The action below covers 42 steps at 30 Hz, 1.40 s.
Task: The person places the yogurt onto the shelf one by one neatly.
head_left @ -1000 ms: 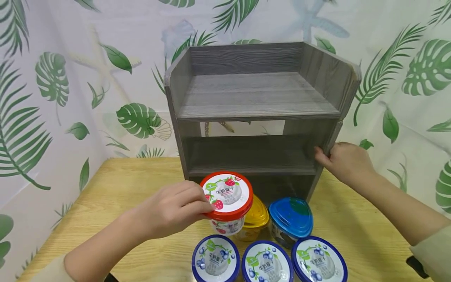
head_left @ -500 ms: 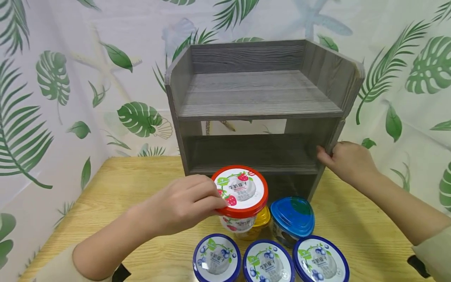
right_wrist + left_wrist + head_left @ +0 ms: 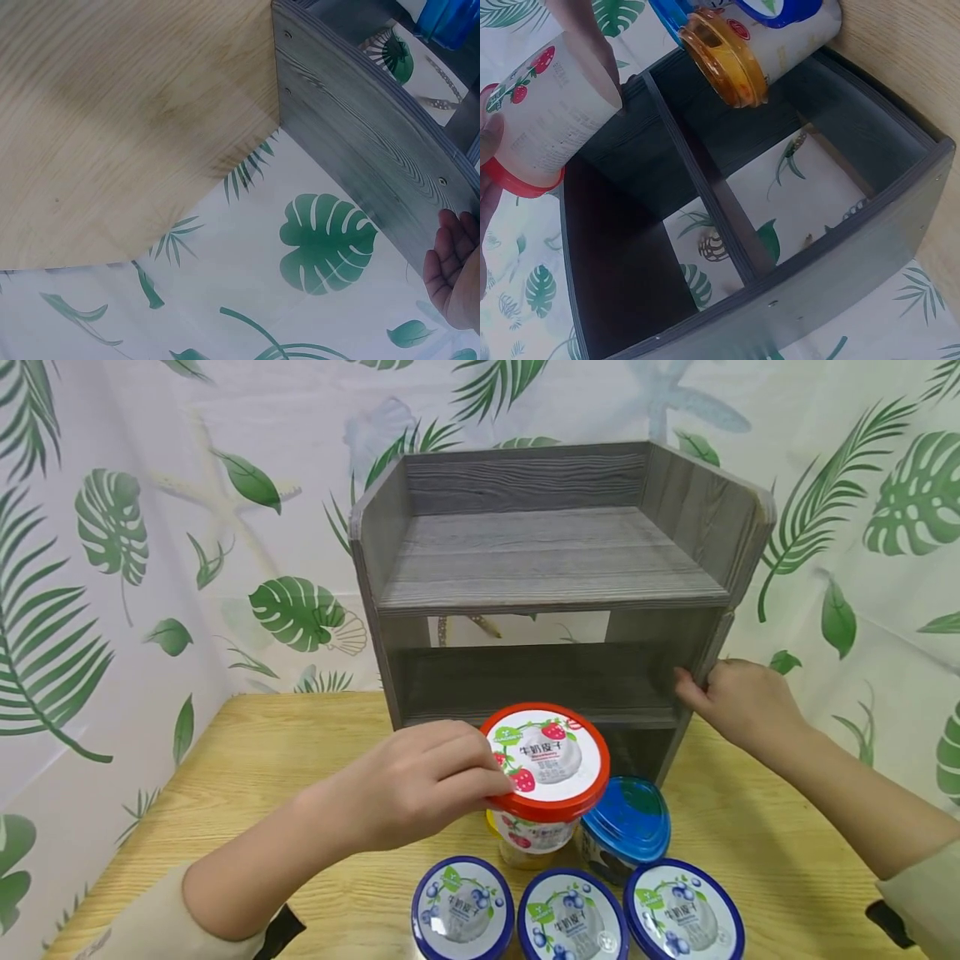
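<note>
My left hand (image 3: 420, 789) pinches the red rim of a strawberry-printed tub (image 3: 547, 760) in front of the grey wooden shelf unit (image 3: 525, 560). In the left wrist view that tub (image 3: 559, 105) hangs beside the shelf opening, with fingers (image 3: 490, 139) on its red lid. My right hand (image 3: 746, 702) grips the edge of the unit's right side panel, thumb inside. Seen from the right wrist, its fingers (image 3: 450, 247) lie against the panel's outer face. Below the held tub, a yellow-lidded tub (image 3: 521, 856) is mostly hidden. A blue-lidded tub (image 3: 626, 822) stands right of it.
Three tubs with dark blue rims and blueberry prints stand in a row at the front: left (image 3: 462, 906), middle (image 3: 572, 918) and right (image 3: 686, 910). They rest on a wooden table (image 3: 300, 735). A leaf-patterned cloth (image 3: 225, 527) hangs behind the unit.
My left hand has carried the strawberry tub to the right and slightly up, from left of the yellow-lidded tub to over it. My right hand keeps its hold on the side panel.
</note>
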Motion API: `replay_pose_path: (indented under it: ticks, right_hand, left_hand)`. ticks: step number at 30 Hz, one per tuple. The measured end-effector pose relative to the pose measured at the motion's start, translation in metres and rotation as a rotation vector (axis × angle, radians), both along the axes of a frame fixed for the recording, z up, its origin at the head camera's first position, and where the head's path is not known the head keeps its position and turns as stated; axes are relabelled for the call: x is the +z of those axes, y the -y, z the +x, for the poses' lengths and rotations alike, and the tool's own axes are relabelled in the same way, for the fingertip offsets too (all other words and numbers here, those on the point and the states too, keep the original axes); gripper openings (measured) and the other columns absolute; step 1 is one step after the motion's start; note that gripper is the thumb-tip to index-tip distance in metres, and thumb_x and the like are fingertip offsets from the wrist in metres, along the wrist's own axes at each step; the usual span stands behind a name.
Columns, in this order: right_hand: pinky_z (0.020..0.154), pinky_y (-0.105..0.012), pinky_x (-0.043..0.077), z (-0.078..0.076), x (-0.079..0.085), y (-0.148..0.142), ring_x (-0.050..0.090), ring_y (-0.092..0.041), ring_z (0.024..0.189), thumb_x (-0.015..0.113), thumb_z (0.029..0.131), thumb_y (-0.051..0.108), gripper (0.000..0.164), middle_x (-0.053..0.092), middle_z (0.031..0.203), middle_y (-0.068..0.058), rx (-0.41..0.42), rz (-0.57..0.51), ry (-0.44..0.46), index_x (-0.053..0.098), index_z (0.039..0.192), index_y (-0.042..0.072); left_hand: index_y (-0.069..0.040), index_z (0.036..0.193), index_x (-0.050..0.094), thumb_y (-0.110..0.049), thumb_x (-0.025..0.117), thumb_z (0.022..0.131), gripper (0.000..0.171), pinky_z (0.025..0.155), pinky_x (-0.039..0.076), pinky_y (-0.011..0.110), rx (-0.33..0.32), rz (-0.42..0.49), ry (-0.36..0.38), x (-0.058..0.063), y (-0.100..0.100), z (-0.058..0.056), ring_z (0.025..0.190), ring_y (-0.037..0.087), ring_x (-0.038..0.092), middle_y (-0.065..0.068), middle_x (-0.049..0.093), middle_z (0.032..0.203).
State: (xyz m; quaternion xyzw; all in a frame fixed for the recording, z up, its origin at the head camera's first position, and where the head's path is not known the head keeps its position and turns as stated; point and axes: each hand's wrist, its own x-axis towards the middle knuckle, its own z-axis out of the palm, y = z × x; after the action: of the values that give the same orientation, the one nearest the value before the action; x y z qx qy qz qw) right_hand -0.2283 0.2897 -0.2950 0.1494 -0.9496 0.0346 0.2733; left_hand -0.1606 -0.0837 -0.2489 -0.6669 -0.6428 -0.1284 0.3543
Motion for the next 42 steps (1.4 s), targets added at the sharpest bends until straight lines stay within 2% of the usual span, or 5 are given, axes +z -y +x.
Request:
replay_pose_path:
  ticks: [6, 18, 23, 29, 42]
  right_hand:
    - [0.038, -0.024, 0.019, 0.0, -0.001, 0.0, 0.028, -0.014, 0.038, 0.048, 0.093, 0.028, 0.055, 0.027, 0.041, 0.002, 0.007, -0.007, -0.001, 0.032, 0.043, 0.012]
    - [0.039, -0.025, 0.022, 0.001, 0.001, 0.002, 0.031, -0.014, 0.037, 0.048, 0.094, 0.029, 0.053, 0.031, 0.041, 0.001, -0.015, -0.051, 0.064, 0.036, 0.045, 0.01]
    - [0.039, -0.025, 0.022, 0.0, 0.002, 0.003, 0.031, -0.015, 0.037, 0.047, 0.094, 0.029, 0.055, 0.031, 0.04, 0.0, -0.018, -0.046, 0.061, 0.036, 0.044, 0.011]
    - [0.039, -0.025, 0.022, 0.001, 0.003, 0.003, 0.031, -0.015, 0.037, 0.046, 0.094, 0.031, 0.057, 0.03, 0.04, 0.0, -0.037, -0.037, 0.079, 0.035, 0.041, 0.011]
    - [0.04, -0.025, 0.023, 0.004, 0.002, 0.002, 0.032, -0.016, 0.038, 0.044, 0.095, 0.032, 0.057, 0.032, 0.041, -0.001, -0.058, -0.037, 0.11, 0.037, 0.043, 0.01]
  left_hand:
    - [-0.004, 0.096, 0.065, -0.013, 0.077, 0.079, 0.023, 0.087, 0.051, 0.024, -0.024, 0.009, -0.044, 0.01, -0.01, -0.003, 0.083, 0.015, 0.06, 0.003, 0.065, 0.089]
    - [-0.003, 0.097, 0.064, -0.013, 0.075, 0.081, 0.02, 0.087, 0.052, 0.024, -0.036, 0.053, -0.125, 0.035, -0.023, -0.005, 0.085, 0.017, 0.06, 0.005, 0.064, 0.09]
    - [-0.003, 0.096, 0.065, -0.013, 0.074, 0.082, 0.019, 0.086, 0.052, 0.024, -0.04, 0.081, -0.083, 0.044, -0.025, -0.006, 0.086, 0.018, 0.059, 0.007, 0.063, 0.091]
    - [-0.003, 0.095, 0.066, -0.012, 0.075, 0.08, 0.02, 0.083, 0.053, 0.024, -0.03, 0.106, -0.028, 0.054, -0.026, -0.012, 0.086, 0.019, 0.059, 0.007, 0.062, 0.092]
    - [-0.002, 0.097, 0.065, -0.01, 0.071, 0.084, 0.016, 0.084, 0.052, 0.027, 0.012, 0.108, -0.027, 0.074, -0.034, -0.022, 0.089, 0.023, 0.059, 0.011, 0.062, 0.094]
